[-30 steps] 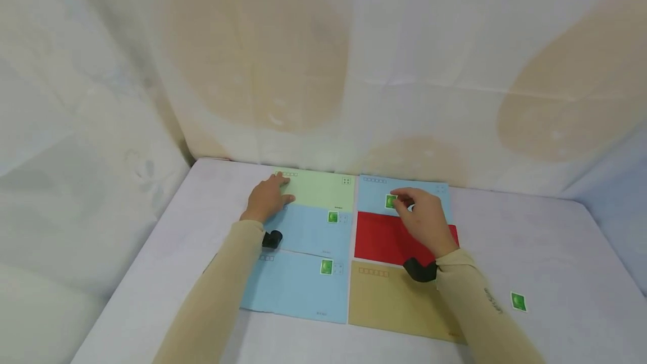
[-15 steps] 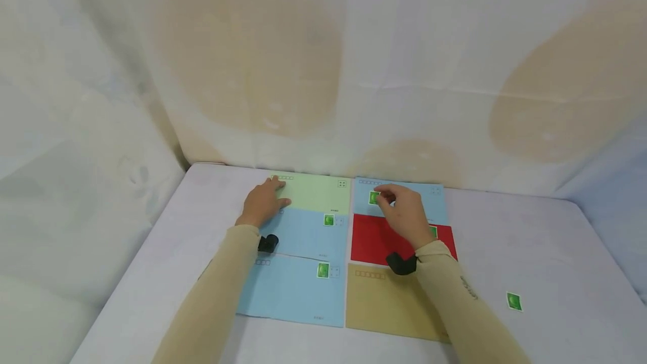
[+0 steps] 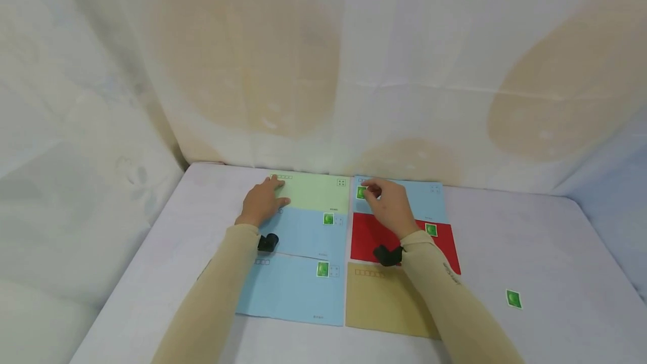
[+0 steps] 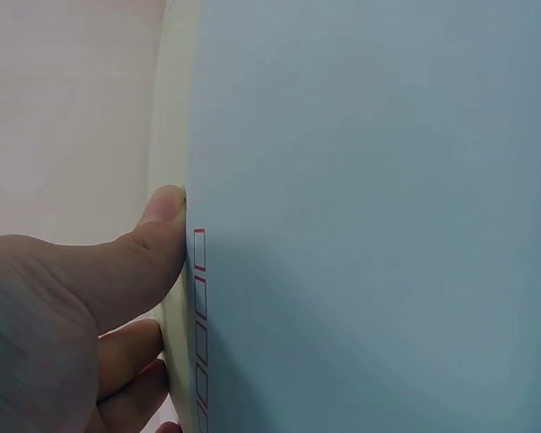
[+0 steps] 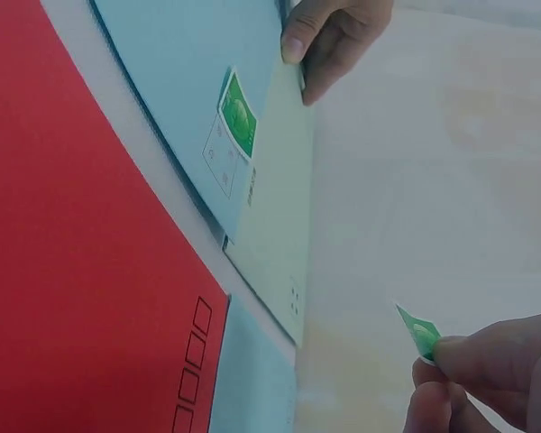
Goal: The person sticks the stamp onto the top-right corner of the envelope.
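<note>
Between thumb and fingers, my right hand point(image 3: 389, 201) pinches a green stamp point(image 5: 422, 337). In the head view it is over the left part of the upper right blue envelope point(image 3: 424, 198); the right wrist view shows the stamp held clear of the paper. My left hand point(image 3: 260, 201) rests with spread fingers at the left ends of a pale green envelope point(image 3: 313, 192) and the blue envelope point(image 3: 303, 235) overlapping it. That blue envelope bears a stamp point(image 3: 328, 218) beside its printed box. The pale green one shows a printed box at its upper right corner.
Below lie another blue envelope point(image 3: 288, 291) with a stamp, a red envelope point(image 3: 371, 237) with a stamp point(image 3: 431, 230) at its right, and a brown envelope point(image 3: 384, 302) partly under my right sleeve. A loose stamp point(image 3: 513, 299) lies on the table's right side. Cloth walls enclose the table.
My right hand has moved left across the upper right blue envelope with the stamp, uncovering the stamp on the red envelope. My left hand stays where it was.
</note>
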Available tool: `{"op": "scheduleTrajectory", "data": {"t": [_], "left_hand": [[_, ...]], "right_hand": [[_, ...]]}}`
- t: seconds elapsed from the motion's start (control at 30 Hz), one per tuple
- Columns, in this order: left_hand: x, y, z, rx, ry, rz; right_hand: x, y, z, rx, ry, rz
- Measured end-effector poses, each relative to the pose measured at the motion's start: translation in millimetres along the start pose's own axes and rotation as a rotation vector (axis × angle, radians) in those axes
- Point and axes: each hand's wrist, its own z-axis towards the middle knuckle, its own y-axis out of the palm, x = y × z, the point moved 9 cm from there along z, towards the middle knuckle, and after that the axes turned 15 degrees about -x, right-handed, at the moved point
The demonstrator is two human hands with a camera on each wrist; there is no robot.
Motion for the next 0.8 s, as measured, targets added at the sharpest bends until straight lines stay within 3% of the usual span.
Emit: {"op": "scheduleTrajectory", "data": {"t": [0.8], "left_hand": [[-0.4,-2.7,-2.8,-0.006,-0.015,0.001]], "right_hand": [[0,27,41.7,-0.032,0.038,0.063]]}}
